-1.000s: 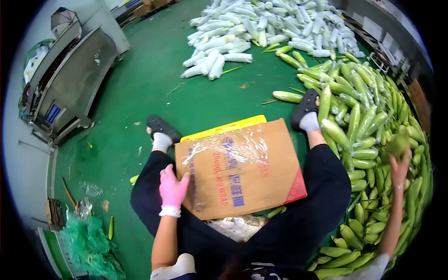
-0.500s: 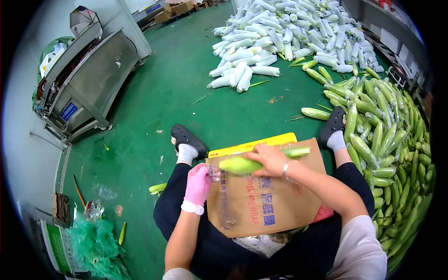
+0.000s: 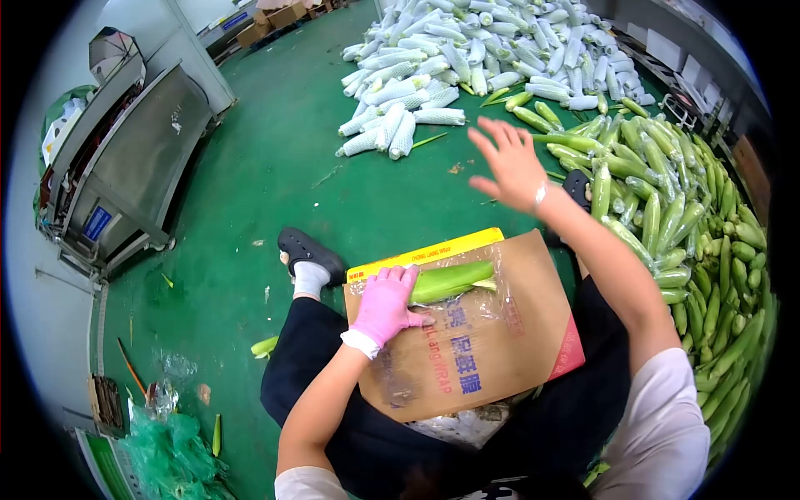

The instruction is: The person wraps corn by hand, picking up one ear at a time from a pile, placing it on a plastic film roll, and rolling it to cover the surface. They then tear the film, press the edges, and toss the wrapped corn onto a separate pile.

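Pink rubber covers my left hand [image 3: 385, 302], which lies curled over the butt end of one green corn cob [image 3: 450, 281], fingers wrapped round it and pressing it down. That cob is long, tapered and ribbed with pale husk, and it lies crosswise near the far edge of a flat brown cardboard box [image 3: 479, 342] across my lap. Glossy, crinkled cling film [image 3: 467, 312] is spread over the box top beneath the cob. A yellow strip [image 3: 425, 247] shows along the far edge of the box.

My right hand [image 3: 510, 162] is bare, lifted above the floor with all five fingers spread wide, holding nothing; a thin band circles the wrist.

To my right a heap of unwrapped green cobs [image 3: 667, 217], too many to count, runs along the wall. Ahead lies a second heap of cobs in white foam netting [image 3: 467, 58], also uncountable. My two feet in dark sandals rest on the smooth green floor [image 3: 275, 167]. A steel machine [image 3: 125, 158] stands at the left, and green plastic scraps [image 3: 171, 450] lie nearby.
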Demonstrator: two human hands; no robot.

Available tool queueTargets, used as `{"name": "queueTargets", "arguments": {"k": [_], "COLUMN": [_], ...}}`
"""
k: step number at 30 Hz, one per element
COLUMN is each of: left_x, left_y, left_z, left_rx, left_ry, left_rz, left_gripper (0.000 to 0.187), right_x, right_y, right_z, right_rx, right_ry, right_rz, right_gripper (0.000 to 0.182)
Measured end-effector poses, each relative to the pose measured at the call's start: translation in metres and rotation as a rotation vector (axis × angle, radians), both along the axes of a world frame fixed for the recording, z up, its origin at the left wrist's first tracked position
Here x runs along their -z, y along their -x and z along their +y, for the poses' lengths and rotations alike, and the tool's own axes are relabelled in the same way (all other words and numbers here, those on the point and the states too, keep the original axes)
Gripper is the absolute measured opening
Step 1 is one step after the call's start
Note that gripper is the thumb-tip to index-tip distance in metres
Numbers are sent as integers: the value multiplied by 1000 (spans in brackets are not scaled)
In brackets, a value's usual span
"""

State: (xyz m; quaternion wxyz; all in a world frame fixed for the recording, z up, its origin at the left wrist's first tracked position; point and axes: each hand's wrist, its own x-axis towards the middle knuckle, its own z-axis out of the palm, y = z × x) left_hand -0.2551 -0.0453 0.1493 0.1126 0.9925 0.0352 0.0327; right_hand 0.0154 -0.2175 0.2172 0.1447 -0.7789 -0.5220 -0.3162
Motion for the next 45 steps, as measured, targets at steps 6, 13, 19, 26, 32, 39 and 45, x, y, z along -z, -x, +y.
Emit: {"name": "queueTargets", "arguments": {"k": [6,13,19,26,32,39,45], "left_x": [17,8,1,17,23,13,57], "left_y": [-10,11,99,68,30,80,179], "left_z": [5,-25,-114,-91,-59,-132,-217], "left_rx": [-30,56,161,-98,26,-335,-503], "left_ry": [19,22,259,43,30,1158,1720], "left_rz": [-57,-35,197,-290,-152,555,1020], "left_gripper": [72,59,63,71,71,61,60], "right_x": [79,84,92,90,110,98,136], "right_y": [149,97,220,161,122,148,158], "right_z": [-107,-128,-159,-64,12,-39,-67], "right_rx": [101,149,-52,39,-541,-638,-711], "right_ry": [444,-468,247,224,693,982,335], "right_rz": [610,676,1125,506,1340,1002,1018], "right_gripper": [48,8,27,47,63,71,55]}}
